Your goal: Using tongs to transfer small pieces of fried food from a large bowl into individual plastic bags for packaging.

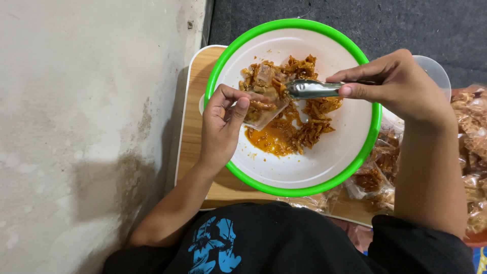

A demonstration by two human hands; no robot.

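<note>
A: Item 1, the vessel?

B: 1 white basin with a bright green rim (368, 133) is recorded, set on a low wooden table with a white edge (188, 133). A heap of orange-brown spiced snack sticks (309, 109) and a smear of orange sauce (268, 140) are held in its upper middle.

A: Item 2, the left hand?

B: The left hand (220, 127) is placed over the basin's left rim. Its fingers and thumb are closed on 1 small clear plastic bag (264, 99), which is held open-mouthed above the snack heap and already contains some sticks.

A: Item 3, the right hand?

B: The right hand (395, 83) is extended from the right, above the basin's rim. Its fingers are pinched shut on the handle of 1 metal spoon (310, 89); the spoon's bowl is pointed left and is seen touching the bag's mouth.

A: Surroundings?

B: Filled clear snack packets (378, 175) are piled on the table to the basin's right. 1 clear plastic container (436, 71) is partly hidden behind the right wrist. A pale stained wall (86, 111) is noted on the left, dark flooring (385, 23) beyond.
</note>
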